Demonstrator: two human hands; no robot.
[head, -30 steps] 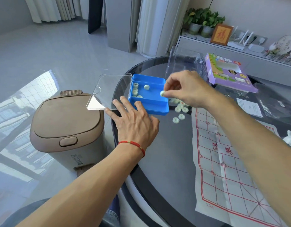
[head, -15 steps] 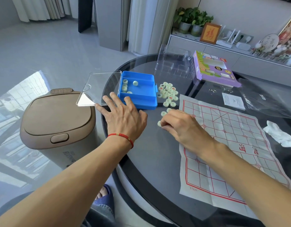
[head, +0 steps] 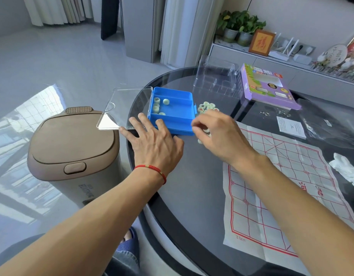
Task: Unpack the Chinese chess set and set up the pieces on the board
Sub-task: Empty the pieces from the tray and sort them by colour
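Two hands work at the near edge of a round glass bench. The left hand (head: pixel 155 142) lies flat, fingers spread and straight, its fingertips touching the front wall of the blue box (head: pixel 173 111), which it appears to steady. The box stands open with its clear lid (head: pixel 124 107) folded out to the left past the bench rim; about five pieces (head: pixel 159 106) sit in its left part. The right hand (head: pixel 218 134) hovers with curled fingers over the pile (head: pixel 207 106) of pale pieces just right of the box; whether it pinches one cannot be told, since the fingertips are blurred and cover the pile's near part. The board (head: pixel 281 180), a creased paper sheet with a red grid, lies to the right and carries no pieces. The step in hand is judged to be sorting the loose pieces between box and pile; setting up has not begun. The next move calls for a fine pinch on a single small disc and a carry to a grid crossing. Most characters on the pieces are too small to read, and the board's lower right corner is cut off by the forearm.
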